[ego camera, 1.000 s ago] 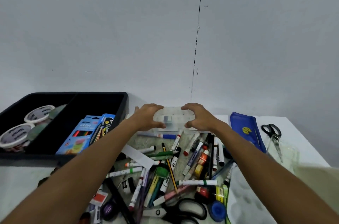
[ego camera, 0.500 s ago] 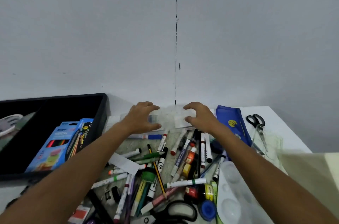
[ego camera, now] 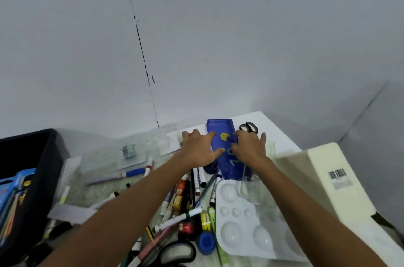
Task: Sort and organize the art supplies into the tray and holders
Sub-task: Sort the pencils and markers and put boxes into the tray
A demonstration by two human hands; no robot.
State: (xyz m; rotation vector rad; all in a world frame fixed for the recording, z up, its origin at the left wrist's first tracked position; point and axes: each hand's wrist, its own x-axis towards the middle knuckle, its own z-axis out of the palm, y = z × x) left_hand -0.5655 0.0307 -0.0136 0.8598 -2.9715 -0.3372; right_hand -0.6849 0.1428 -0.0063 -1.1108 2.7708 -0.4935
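Both hands on the blue pouch [ego camera: 227, 157] at the far right of the worktop [ego camera: 282, 133].

Pouch lies flat, long axis running away from the person, far end near the wall, near end at the white palette [ego camera: 247, 221]. Left hand [ego camera: 196, 151] rests spread on its left edge, right hand [ego camera: 249, 146] on its right edge; pouch sits between them, fingers loosely bent, neither grip clenched. Black tray [ego camera: 43, 157] at left. Scissors [ego camera: 249, 128] just beyond the right hand. Markers [ego camera: 179, 218] heaped in front.
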